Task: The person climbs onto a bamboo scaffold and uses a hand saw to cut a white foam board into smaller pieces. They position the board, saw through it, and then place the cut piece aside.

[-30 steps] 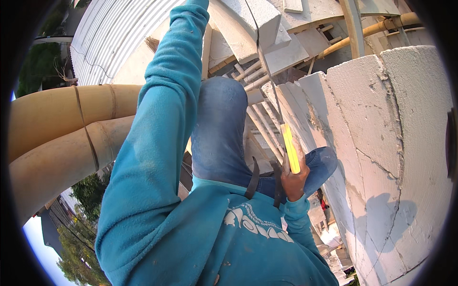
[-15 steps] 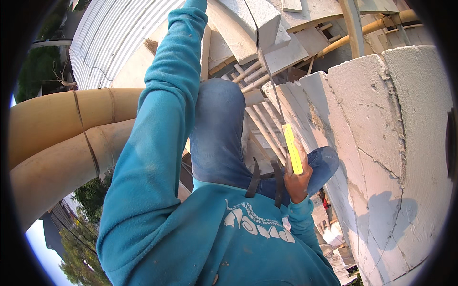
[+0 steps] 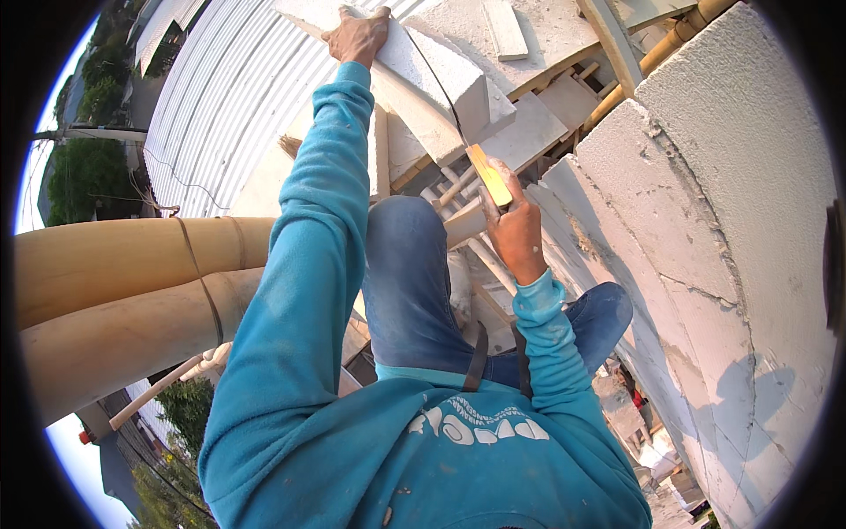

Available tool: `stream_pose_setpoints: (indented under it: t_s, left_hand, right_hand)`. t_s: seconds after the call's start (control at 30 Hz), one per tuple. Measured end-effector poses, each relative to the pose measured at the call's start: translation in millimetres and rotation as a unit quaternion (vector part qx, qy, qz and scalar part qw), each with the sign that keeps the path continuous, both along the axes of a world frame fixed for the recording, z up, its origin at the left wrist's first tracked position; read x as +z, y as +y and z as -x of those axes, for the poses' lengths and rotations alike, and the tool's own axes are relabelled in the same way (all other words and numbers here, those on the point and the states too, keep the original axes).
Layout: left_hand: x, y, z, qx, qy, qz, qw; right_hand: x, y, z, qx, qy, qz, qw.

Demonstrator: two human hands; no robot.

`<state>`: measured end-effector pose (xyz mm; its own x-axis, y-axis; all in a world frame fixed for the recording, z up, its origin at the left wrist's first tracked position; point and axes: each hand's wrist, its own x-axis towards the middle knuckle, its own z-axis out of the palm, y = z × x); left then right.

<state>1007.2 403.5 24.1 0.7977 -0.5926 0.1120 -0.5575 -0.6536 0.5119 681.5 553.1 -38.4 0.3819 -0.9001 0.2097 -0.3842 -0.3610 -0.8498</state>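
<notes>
In my right hand point(image 3: 515, 225) is a handsaw point(image 3: 490, 176) with a yellow handle, closed tightly in my fingers. Its thin dark blade, seen nearly edge-on, runs away along the top of a white lightweight concrete block point(image 3: 467, 93); how deep it sits in the block I cannot tell. My left arm is stretched far forward. With fingers spread, my left hand point(image 3: 359, 35) presses down on a pale plank point(image 3: 410, 106) lying along the block's left side, close to the block's far end.
A tall wall of pale blocks point(image 3: 670, 220) rises on my right. Two thick bamboo poles point(image 3: 132, 264) cross at left. Beyond lie corrugated roofing point(image 3: 229, 97) and a loose offcut point(image 3: 504, 31). Gaps between bamboo slats point(image 3: 489, 260) open beneath my bent knees.
My right hand and the saw have moved forward and slightly left, bringing the handle close to the block. The view has shifted, so my left hand now shows fully.
</notes>
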Motion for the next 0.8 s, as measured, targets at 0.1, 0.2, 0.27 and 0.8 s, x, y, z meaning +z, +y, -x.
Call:
stream_pose_setpoints:
  t_s: [0.1, 0.2, 0.27, 0.8]
  left_hand:
    - [7, -4, 4, 0.003, 0.002, 0.002, 1.000]
    - [11, -3, 12, 0.011, 0.010, 0.007, 1.000]
    - [17, -3, 22, 0.022, 0.005, 0.005, 1.000]
    - [18, -2, 24, 0.031, 0.012, -0.014, 0.999]
  right_hand:
    - [1, 0, 1, 0.006, 0.035, -0.033, 0.999]
    - [3, 3, 4, 0.014, -0.013, -0.016, 1.000]
    - [2, 4, 6, 0.013, -0.041, 0.004, 0.999]
    - [59, 115, 106, 0.020, 0.020, -0.092, 0.995]
